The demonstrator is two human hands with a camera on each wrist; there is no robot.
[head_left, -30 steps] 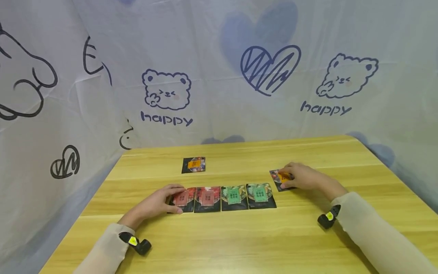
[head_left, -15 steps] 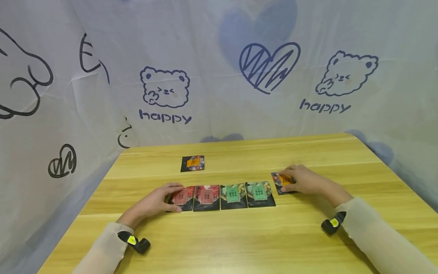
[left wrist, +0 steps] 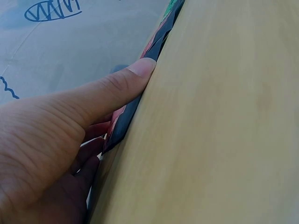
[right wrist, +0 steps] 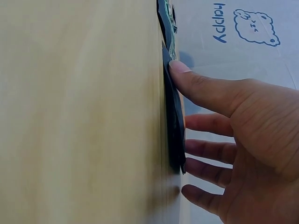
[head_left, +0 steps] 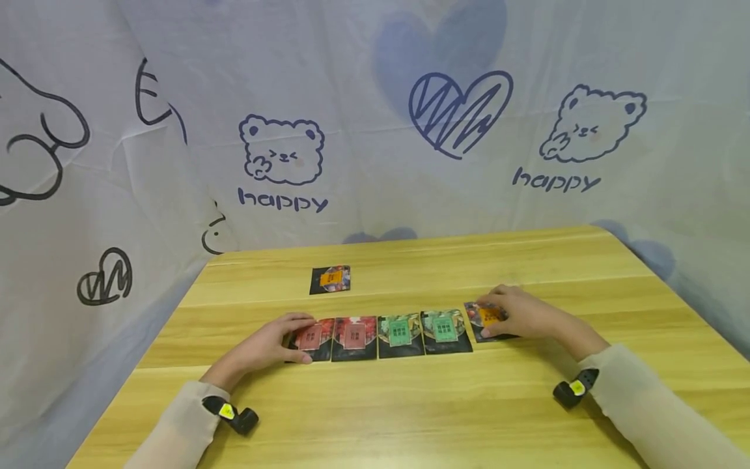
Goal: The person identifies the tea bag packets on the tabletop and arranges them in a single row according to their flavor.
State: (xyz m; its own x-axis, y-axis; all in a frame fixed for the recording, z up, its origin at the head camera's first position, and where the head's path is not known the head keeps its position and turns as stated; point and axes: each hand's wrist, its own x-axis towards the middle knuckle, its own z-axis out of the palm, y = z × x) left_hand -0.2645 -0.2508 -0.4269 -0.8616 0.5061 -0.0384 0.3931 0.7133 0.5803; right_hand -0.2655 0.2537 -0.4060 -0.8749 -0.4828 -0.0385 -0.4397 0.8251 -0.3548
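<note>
- Right hand (head_left: 521, 316), loosely spread, is touching the orange-labelled packet (head_left: 489, 317), right of centre.
- Left hand (head_left: 265, 342), likewise, is touching a red packet (head_left: 309, 337), left of centre.
- Both packets are seeming light, pliable; edges probably suit gripping.

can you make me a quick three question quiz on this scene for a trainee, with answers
1. True or false: the left hand touches a green packet.

2. What label colour shows on the packet that the right hand touches?
a) red
b) green
c) orange

3. Which packet lies farthest back on the table?

Key:
1. False; it touches the leftmost red packet.
2. c
3. The other orange-labelled packet, behind the red pair and touched by neither of the hands.
</note>
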